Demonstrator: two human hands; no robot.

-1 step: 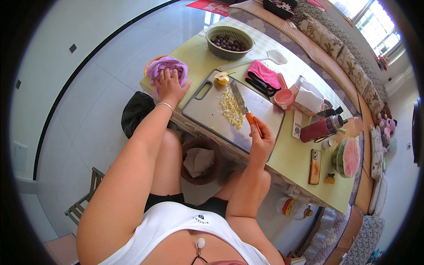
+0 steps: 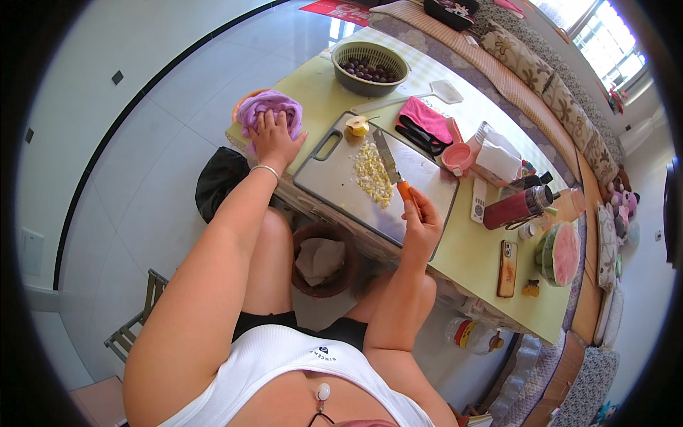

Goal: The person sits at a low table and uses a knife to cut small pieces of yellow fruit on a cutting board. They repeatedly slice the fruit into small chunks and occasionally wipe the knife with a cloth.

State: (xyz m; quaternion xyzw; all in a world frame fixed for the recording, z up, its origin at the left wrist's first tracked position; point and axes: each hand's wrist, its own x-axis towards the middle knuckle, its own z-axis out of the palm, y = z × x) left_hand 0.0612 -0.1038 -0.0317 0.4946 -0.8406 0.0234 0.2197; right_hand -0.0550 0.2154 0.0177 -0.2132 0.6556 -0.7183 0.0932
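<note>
My right hand (image 2: pixel 422 222) is closed round the orange handle of a knife (image 2: pixel 388 158). Its blade lies over the grey-rimmed cutting board (image 2: pixel 427 186), beside a heap of finely chopped pale yellow pieces (image 2: pixel 371 175). Near the board's far left corner sits a cut piece of yellow-skinned fruit (image 2: pixel 357 127), pale flesh showing. At the table's left end my left hand (image 2: pixel 274 136) rests on a bunched purple cloth (image 2: pixel 290 108), fingers spread and thumb out to the side. Under the cloth the rim of an orange bowl (image 2: pixel 237 108) peeks out.
Beyond the board stand a colander of dark round fruit (image 2: pixel 366 70), a white fly swatter (image 2: pixel 445 91) and a pink cloth (image 2: pixel 425 122). To the right are a tissue box (image 2: pixel 498 156), a maroon flask (image 2: pixel 518 208), a phone (image 2: pixel 507 269) and cut watermelon (image 2: pixel 558 255). Below is a bin (image 2: pixel 324 286).
</note>
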